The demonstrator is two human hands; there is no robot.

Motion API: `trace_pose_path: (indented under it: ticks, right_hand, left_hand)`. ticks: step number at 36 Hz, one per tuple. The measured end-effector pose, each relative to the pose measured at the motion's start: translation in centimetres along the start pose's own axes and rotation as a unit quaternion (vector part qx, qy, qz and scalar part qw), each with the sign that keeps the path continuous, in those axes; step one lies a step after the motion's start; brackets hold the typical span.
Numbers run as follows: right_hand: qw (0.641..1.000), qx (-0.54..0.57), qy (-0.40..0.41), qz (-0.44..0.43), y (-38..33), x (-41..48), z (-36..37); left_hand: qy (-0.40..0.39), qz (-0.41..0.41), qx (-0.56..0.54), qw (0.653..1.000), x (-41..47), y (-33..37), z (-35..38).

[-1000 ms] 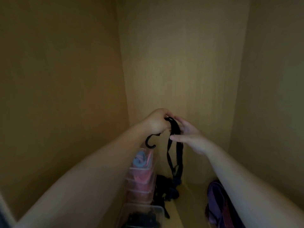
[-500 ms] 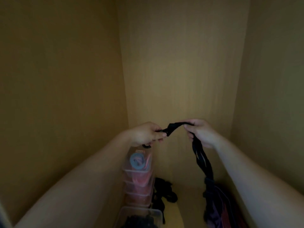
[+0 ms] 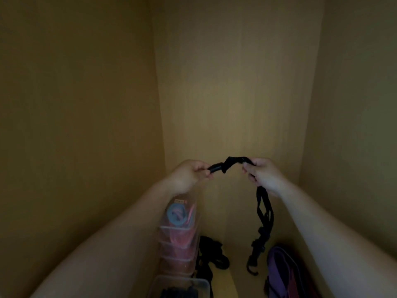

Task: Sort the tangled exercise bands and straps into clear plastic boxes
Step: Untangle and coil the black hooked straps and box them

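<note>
While a black strap (image 3: 228,164) is stretched between the two hands, the step in hand looks like untangling: a knotted bunch sits in the short span between them. The left hand (image 3: 187,176) pinches the strap's thick end between thumb and curled fingers. The right hand (image 3: 263,175) is closed round the strap just past the knot. The rest hangs from it in twisted strands down to a hook (image 3: 252,268) near the cupboard floor (image 3: 234,282) (whether it touches, I cannot tell). Below the left forearm stands a stack of clear plastic boxes (image 3: 179,239) holding pink and blue bands, with another clear box (image 3: 182,281) of dark items in front. A loose black tangle (image 3: 212,252) lies beside the stack, and purple bands (image 3: 281,267) lie to the right. Next, I judge, the knot must be worked loose: one hand holds firm while the other's fingers pick at it.
</note>
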State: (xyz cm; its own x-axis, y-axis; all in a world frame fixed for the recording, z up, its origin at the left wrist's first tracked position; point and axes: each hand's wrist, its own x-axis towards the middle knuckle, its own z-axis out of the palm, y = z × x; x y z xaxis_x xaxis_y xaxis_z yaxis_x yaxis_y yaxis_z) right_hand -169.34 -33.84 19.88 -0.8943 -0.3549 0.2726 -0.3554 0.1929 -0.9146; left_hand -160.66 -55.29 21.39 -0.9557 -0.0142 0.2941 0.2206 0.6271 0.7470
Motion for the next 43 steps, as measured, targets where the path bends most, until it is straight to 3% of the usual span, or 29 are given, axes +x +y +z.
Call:
trace_pose_path:
  ticks: [5,8,13,24,34,39,43]
  right_hand:
    - [1.000,-0.020,0.000,0.007,0.1,-0.3,1.3]
    - [1.000,-0.017,0.010,-0.002,-0.2,-0.2,1.7]
    - [1.000,-0.009,0.021,-0.003,-0.3,-0.1,1.5]
    - [0.999,-0.019,0.034,-0.004,0.1,-0.4,1.1]
    - [1.000,-0.009,0.018,-0.012,-0.4,-0.7,1.0]
    - [0.999,-0.034,0.006,0.001,-0.7,-1.1,1.2]
    - [0.998,-0.054,-0.035,0.020,-0.4,-1.9,3.0]
  left_hand:
    - [0.083,0.057,-0.021,0.995,0.3,-0.7,1.5]
    - [0.124,0.087,0.042,0.988,0.7,-0.9,2.1]
    - [0.075,0.000,-0.090,0.993,0.4,-0.4,2.1]
    - [0.012,-0.043,-0.174,0.984,-0.8,-0.2,2.5]
    - [-0.024,-0.096,-0.347,0.932,-1.5,-0.7,2.3]
    - [0.027,-0.084,-0.496,0.864,-1.5,-0.5,2.1]
    - [0.091,-0.062,-0.513,0.851,-1.3,0.2,3.1]
